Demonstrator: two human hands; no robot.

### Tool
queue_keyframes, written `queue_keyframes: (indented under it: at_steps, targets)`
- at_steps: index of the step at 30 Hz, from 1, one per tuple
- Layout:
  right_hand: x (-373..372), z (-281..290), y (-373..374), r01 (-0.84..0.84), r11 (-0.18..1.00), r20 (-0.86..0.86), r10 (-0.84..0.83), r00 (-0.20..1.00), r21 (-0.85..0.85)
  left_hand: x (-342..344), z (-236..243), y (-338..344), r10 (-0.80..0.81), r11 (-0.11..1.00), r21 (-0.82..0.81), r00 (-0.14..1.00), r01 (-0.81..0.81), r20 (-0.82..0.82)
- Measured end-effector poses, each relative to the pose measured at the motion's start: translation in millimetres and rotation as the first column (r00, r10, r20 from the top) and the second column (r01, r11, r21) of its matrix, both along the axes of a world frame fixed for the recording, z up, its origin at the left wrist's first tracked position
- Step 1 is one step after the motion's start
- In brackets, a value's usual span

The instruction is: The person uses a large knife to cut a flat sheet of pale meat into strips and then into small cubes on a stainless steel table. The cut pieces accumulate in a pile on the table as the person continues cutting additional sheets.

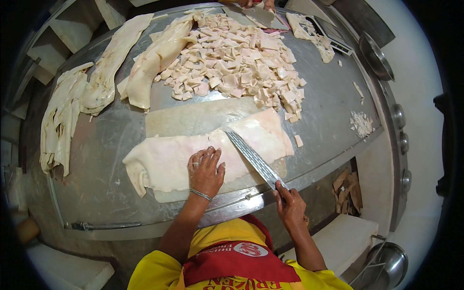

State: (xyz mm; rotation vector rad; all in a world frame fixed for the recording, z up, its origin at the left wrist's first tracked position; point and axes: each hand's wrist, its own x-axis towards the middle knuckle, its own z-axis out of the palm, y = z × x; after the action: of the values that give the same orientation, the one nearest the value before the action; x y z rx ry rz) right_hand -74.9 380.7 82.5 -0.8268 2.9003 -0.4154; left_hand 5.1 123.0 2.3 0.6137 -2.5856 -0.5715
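Note:
A wide slab of pale skin with fat (169, 157), perhaps pork, lies across a cutting board (193, 118) near the table's front edge. Its left end is folded over. My left hand (207, 169) rests on the slab, palm down with fingers stretched out. In my right hand (289, 205) is the handle of a long knife (253, 159). The blade slants up and left over the slab, its tip near the slab's far edge. My right fingers wrap round the handle, which is mostly hidden.
A large heap of cut pieces (232, 58) lies beyond the board. Long uncut slabs (116, 63) rest at the left. Small scraps (361, 124) sit at the right, below a metal bowl (376, 55). Another person's hands (256, 4) work at the far edge.

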Motion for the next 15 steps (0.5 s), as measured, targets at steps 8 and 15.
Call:
queue_keyframes:
  at_steps: [8, 15]
  targets:
    - [-1, -10, -14, 0.04, 0.999, 0.021, -0.039, 0.999, -0.03, 2, -2, -3, 0.016, 1.0, 0.006, 1.0, -0.016, 0.007]
    - [-5, -5, 21, 0.162, 0.983, -0.039, -0.166, 0.985, -0.085, 1, -1, -3, 0.014, 0.998, 0.057, 1.0, -0.016, 0.028]
